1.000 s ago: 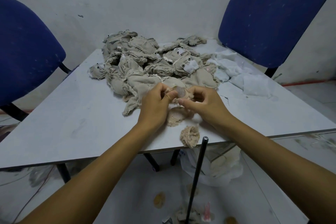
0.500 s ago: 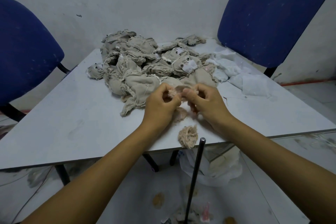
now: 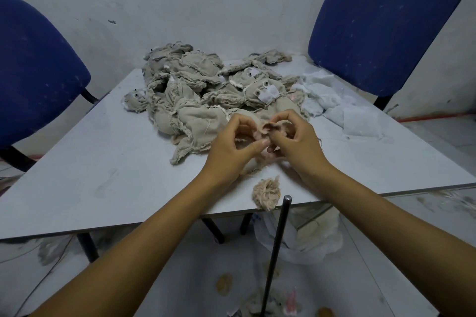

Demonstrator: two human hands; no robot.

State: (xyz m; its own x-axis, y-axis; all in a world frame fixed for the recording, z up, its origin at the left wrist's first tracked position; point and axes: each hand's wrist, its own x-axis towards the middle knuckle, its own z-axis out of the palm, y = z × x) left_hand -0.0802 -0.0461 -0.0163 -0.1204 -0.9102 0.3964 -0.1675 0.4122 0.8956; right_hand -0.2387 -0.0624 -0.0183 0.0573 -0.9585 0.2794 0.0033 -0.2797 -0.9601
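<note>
Both of my hands meet over the middle of the white table [image 3: 108, 162]. My left hand [image 3: 231, 147] and my right hand [image 3: 296, 141] pinch a small pinkish-beige fabric piece [image 3: 265, 130] between thumbs and fingertips, held a little above the tabletop. Most of that piece is hidden by my fingers. A frayed beige piece [image 3: 257, 165] lies on the table under my hands. Behind them sits a heap of beige unstuffed toy skins [image 3: 201, 90] with plastic eyes. A fluffy beige tuft [image 3: 266, 193] lies near the table's front edge.
White fabric scraps [image 3: 342, 108] lie at the right back of the table. Blue chairs stand at the left [image 3: 33, 72] and at the right [image 3: 383, 20]. A dark metal rod [image 3: 277, 252] rises in front of the table edge. A white plastic bag [image 3: 309, 237] and scraps lie on the floor.
My hands have lifted slightly and turned the small fabric piece between the fingertips, with the fingers now arched higher over it. The heap and the tuft have stayed put.
</note>
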